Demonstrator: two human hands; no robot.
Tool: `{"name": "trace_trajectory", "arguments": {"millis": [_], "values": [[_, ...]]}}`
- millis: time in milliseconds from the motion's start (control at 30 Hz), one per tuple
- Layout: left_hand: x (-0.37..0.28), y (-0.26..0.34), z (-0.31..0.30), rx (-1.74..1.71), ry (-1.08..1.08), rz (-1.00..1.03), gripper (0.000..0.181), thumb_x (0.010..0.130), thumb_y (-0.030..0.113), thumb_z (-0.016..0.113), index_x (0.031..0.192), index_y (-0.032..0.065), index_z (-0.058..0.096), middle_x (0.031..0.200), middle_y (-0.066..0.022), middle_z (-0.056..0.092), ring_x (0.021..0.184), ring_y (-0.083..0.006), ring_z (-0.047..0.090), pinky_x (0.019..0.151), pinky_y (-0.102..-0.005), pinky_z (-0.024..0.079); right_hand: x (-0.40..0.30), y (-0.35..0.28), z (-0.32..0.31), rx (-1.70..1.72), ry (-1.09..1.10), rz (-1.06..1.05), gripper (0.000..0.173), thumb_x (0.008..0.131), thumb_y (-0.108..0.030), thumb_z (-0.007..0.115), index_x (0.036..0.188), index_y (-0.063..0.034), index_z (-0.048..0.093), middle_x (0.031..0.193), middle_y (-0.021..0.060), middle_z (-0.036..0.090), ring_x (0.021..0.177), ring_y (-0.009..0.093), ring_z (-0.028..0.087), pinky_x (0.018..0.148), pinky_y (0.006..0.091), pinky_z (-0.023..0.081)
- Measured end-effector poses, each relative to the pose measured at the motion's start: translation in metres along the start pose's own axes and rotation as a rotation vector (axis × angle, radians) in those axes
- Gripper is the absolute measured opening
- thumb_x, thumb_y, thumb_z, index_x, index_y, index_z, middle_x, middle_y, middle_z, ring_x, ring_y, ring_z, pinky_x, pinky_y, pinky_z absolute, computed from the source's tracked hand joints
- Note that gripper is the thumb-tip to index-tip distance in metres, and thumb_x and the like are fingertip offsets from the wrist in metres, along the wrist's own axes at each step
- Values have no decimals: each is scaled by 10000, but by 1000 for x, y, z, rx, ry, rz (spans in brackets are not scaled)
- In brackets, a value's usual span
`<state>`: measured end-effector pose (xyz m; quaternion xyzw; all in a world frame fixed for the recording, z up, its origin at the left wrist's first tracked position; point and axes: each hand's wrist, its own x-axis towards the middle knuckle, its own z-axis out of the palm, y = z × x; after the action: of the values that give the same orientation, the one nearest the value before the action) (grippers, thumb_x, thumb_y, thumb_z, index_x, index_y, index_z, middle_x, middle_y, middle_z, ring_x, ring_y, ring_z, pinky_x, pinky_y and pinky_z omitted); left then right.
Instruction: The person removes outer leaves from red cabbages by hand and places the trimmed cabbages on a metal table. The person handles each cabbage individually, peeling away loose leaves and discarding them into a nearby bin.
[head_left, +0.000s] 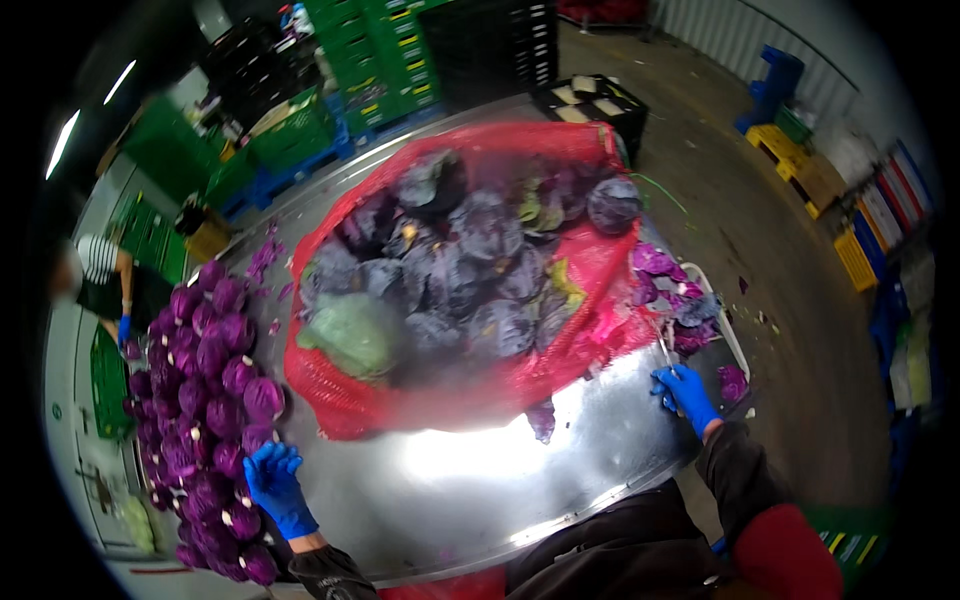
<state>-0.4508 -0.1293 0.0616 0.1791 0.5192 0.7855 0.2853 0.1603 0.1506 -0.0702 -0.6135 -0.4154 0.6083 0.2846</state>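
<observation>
My left hand, in a blue glove, hovers at the near right side of a heap of trimmed red cabbages. Its fingers are loosely curled and apart, with nothing seen in them. In its blue glove, my right hand grips a knife, the thin blade pointing away from me toward leaf scraps. Between my hands, a red mesh sack lies spread on the metal table. Dark untrimmed red cabbages fill it, along with one green cabbage.
Purple leaf trimmings lie by a pale curved rim at the table's right edge. Behind stand green crates and a black crate. At far left, a person with a blue glove reaches toward the heap.
</observation>
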Motion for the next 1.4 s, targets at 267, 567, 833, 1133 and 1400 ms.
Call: {"name": "trace_trajectory", "arguments": {"millis": [267, 567, 833, 1133, 1400], "values": [[-19, -73, 257, 391, -498, -9, 428, 817, 80, 583, 1220, -27, 484, 1169, -154, 556, 1080, -271, 543, 929, -370, 436, 1, 0, -13, 20, 92, 78, 175, 843, -234, 622, 861, -59, 616, 661, 45, 602, 476, 108, 531, 392, 239, 400], [82, -193, 427, 1176, -314, 634, 1032, 566, 252, 841, 1392, 31, 263, 1388, -237, 313, 1289, -365, 306, 1059, -404, 267, 14, 39, -13, 203, 59, -53, 94, 862, -102, 579, 911, -43, 634, 709, 36, 613, 552, 100, 586, 411, 211, 425], [33, -192, 409, 750, -344, 562, 876, 595, 101, 762, 1362, 33, 344, 1339, -154, 387, 1195, -264, 409, 1012, -373, 330, 7, 39, -21, 244, -110, -138, 211, 844, -178, 642, 1013, -53, 621, 743, 16, 611, 527, 59, 527, 426, 187, 388], [-202, -217, 356, 341, -148, -634, 614, 826, 300, 606, 1361, 157, 342, 1251, -120, 478, 1083, -256, 524, 859, -411, 479, -66, -60, 23, -214, -372, -414, 634, 794, -293, 701, 1332, -99, 427, 783, 28, 575, 705, 102, 538, 693, 276, 472], [-258, -255, 350, 868, -469, -145, 916, 662, 147, 782, 1392, 12, 245, 1315, -148, 356, 1193, -267, 393, 1038, -353, 316, -11, 23, -27, -180, -257, -355, 433, 826, -289, 645, 1165, -43, 536, 744, 56, 571, 691, 161, 566, 583, 296, 470]]}}
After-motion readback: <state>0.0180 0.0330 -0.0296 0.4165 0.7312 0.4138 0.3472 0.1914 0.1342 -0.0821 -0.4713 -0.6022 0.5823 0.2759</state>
